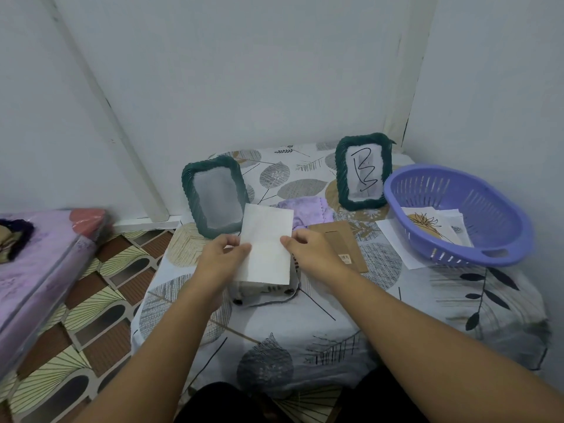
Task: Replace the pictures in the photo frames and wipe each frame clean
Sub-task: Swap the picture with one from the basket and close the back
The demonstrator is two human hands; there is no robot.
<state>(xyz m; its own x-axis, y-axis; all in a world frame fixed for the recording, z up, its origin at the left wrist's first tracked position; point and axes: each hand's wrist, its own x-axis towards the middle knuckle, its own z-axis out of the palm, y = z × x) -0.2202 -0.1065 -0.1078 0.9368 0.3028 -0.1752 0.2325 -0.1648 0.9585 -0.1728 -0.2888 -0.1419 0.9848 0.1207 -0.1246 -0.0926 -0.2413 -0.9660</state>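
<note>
While both my hands hold the white sheet point(266, 244) up over the table point(335, 325), left hand point(220, 254) pinches its left edge, right hand point(308, 250) pinches the right edge; fingers clenched on paper both sides. Sheet face toward me is blank, can't tell if anything's on the other side. Left frame point(215, 196) leans just behind the sheet, dark green, opening looks empty and greyish. Right frame point(363, 170) stands further back, near the purple basket point(457, 215), with a scribbled letter sheet inside it. Brown backing board point(341, 244) lies flat beside my right hand. Lilac cloth point(306, 210) sits between the two frames, untouched. More printed pictures point(427, 225) lie in and under the basket.

Risks, my guess: thin paper, a pinch this light at the edges could crease or buckle it going into the frame. Left frame leans, so a nudge from the sheet or my knuckles might tip it. Something grey lies under the sheet, partly hidden; dropping the paper there may scuff it. Wiping looks not done.
</note>
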